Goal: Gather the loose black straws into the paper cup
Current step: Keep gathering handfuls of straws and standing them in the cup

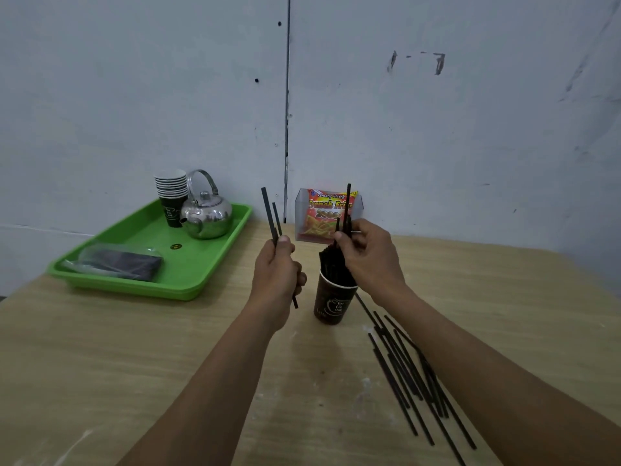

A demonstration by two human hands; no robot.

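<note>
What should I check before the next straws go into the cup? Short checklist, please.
1. Paper cup upright on the table: ok.
2. Right hand pinches straws above the cup mouth: ok.
3. Left hand with its two straws over the cup: not ok, they are left of it.
4. Room left in the cup: cannot tell, a packed bundle already stands inside.
5. Loose straws gathered: not ok, a pile lies right of the cup.

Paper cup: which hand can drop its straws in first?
Right. The right hand holds black straws directly above the paper cup, ends down among those inside. The left hand grips other straws off to the cup's left.
</note>
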